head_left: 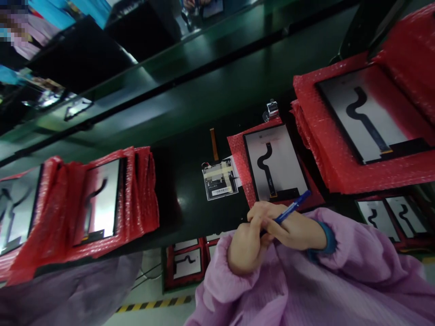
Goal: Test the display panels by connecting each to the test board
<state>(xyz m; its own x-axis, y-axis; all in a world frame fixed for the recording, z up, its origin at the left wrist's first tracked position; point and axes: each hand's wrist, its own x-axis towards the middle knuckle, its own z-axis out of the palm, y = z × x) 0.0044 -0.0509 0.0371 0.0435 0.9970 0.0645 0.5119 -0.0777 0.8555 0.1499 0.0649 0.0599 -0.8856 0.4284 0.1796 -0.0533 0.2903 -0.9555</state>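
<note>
My right hand (pixel 288 226) is closed around a blue pen (pixel 292 206), which slants up to the right. My left hand (pixel 246 246) is closed too, its fingers pressed against the right hand near the pen's lower end. Whatever lies inside the left fingers is hidden. Just beyond both hands, a display panel (pixel 283 165) with a black flex cable (pixel 268 170) rests on red bubble wrap (pixel 244 170). Left of it lies a small circuit board (pixel 219 174) with pale tape strips and a white label, an orange ribbon cable (pixel 214 144) extending from it.
Panels in red bubble wrap are stacked at right (pixel 316 149) and left (pixel 142 194). A small metal object (pixel 272 109) sits behind the middle panel. Below the bench edge are trays of panels (pixel 186 262). A green rail (pixel 204 59) runs along the back; people are beyond.
</note>
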